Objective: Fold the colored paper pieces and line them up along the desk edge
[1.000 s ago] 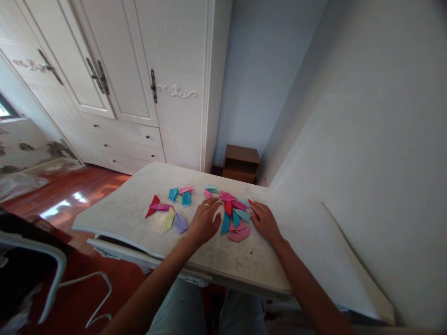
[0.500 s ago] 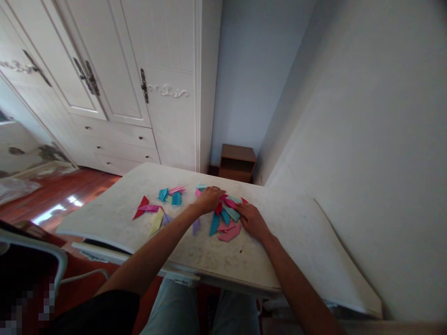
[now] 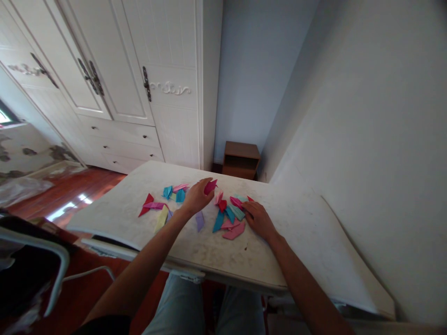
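Note:
Between the thumb and fingers of my left hand (image 3: 197, 199), a magenta folded paper piece (image 3: 210, 187) is held just above the table. My right hand (image 3: 259, 218) lies at the right edge of a loose pile, fingers stretched out and touching the papers there. That pile has a mint green folded paper (image 3: 237, 212), blue folded papers (image 3: 218, 221), a red one (image 3: 222, 205) and a pink folded paper (image 3: 234, 230) at its near side. Left of my left hand lie a red folded paper (image 3: 145, 204), a yellow one (image 3: 161, 219) and a blue one (image 3: 180, 195).
A white, stained table (image 3: 115, 204) carries the papers. A lilac folded paper (image 3: 199, 221) lies between the groups. Behind stand a white wardrobe (image 3: 174, 125) and a small brown cabinet (image 3: 241, 150). A white wall (image 3: 366, 139) borders the right side; a chair frame (image 3: 59, 251) is at lower left.
My left hand has moved left, away from the pile, and now shows the magenta paper in its grip. My right hand stays at the pile's right edge. The camera view has shifted slightly.

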The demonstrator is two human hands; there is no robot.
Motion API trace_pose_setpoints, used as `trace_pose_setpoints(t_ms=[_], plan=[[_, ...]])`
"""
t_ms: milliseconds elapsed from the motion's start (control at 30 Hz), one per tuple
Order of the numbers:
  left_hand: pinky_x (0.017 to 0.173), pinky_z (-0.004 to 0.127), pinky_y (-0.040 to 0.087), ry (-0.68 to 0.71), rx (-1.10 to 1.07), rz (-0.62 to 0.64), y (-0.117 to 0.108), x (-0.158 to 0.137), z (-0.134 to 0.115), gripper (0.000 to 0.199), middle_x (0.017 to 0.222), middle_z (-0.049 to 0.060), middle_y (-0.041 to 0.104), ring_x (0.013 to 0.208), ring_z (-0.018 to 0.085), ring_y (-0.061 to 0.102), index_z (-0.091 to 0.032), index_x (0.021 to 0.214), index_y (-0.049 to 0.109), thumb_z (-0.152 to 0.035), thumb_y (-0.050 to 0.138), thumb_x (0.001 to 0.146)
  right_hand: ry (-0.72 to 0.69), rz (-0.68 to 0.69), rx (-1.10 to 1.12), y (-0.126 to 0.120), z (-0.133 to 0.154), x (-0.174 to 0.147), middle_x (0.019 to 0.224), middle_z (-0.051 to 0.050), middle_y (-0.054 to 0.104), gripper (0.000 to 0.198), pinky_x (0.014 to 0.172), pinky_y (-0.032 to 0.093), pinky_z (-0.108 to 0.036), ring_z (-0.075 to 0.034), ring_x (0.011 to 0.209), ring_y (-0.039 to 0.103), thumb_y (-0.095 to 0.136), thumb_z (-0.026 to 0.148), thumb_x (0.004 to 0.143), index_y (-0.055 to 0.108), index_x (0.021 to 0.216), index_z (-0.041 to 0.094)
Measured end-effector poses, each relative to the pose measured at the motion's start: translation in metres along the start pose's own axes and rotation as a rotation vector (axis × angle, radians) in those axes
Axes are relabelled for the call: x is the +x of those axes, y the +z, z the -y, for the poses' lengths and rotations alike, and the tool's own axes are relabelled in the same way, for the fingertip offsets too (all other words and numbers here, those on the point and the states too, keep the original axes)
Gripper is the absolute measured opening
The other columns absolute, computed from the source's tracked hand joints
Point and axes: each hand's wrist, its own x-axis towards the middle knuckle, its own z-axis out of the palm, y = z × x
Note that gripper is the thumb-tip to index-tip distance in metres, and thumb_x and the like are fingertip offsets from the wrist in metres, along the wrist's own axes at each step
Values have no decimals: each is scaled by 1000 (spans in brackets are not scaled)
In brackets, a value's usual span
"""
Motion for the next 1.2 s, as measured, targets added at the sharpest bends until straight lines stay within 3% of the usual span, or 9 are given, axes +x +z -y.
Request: trace_pose_setpoints(t_ms=[167, 300, 467, 633, 767, 967, 1033, 1200], plan=[[92, 39, 50, -79, 263, 23, -22, -14, 16, 42, 116, 14, 67, 105, 27, 64, -13, 125, 56, -23, 53, 85, 12, 8, -3, 0, 0, -1, 117, -10, 68, 36, 101, 45, -49, -25, 112, 60, 46, 15, 88, 65, 118, 21], [92, 39, 49, -102, 420, 58, -24, -23, 28, 34, 106, 13, 70, 104, 28, 64, -14, 117, 59, -20, 51, 84, 14, -11, -15, 1, 1, -1, 115, -11, 68, 35, 100, 45, -49, -26, 112, 60, 47, 16, 88, 66, 117, 21], [93, 40, 48, -103, 358, 13, -18, -26, 30, 33, 112, 15, 67, 108, 28, 62, -13, 116, 59, -24, 52, 85, 6, -6, -48, -4, 6, 1, 113, -11, 67, 32, 98, 46, -47, -26, 110, 59, 46, 16, 89, 67, 114, 21], [99, 43, 47, 16, 161, -50, -17, -40, 7, 33, 120, 15, 64, 113, 28, 59, -13, 118, 59, -24, 54, 87, 6, -11, -57, -3, 6, 1, 112, -10, 67, 30, 97, 48, -46, -25, 110, 59, 47, 16, 90, 69, 110, 21], [97, 40, 49, 106, -22, -77, -9, -72, -28, 31, 119, 12, 64, 112, 24, 59, -16, 118, 59, -25, 52, 89, -20, 0, -61, 3, 1, -1, 120, -10, 67, 34, 103, 44, -51, -25, 116, 58, 46, 16, 90, 67, 117, 21], [104, 45, 43, 376, -71, 163, 17, -117, -69, 43, 135, 12, 57, 129, 27, 47, -20, 130, 52, -25, 57, 87, -28, 52, -94, 10, -2, 0, 132, -12, 60, 45, 110, 39, -51, -24, 126, 53, 42, 14, 90, 57, 133, 17], [105, 46, 42, 385, -46, 195, 22, -121, -73, 44, 137, 12, 55, 132, 28, 45, -20, 130, 52, -24, 57, 86, -5, 59, -104, 12, -3, 1, 136, -13, 57, 48, 111, 38, -51, -25, 128, 51, 41, 17, 91, 51, 138, 15], [100, 42, 44, 253, -2, 146, 22, -120, -72, 30, 122, 10, 64, 118, 25, 54, -17, 117, 57, -16, 52, 88, 12, 87, -118, 17, -10, 9, 139, -16, 53, 48, 111, 37, -53, -27, 131, 48, 40, 22, 93, 47, 140, 14]])
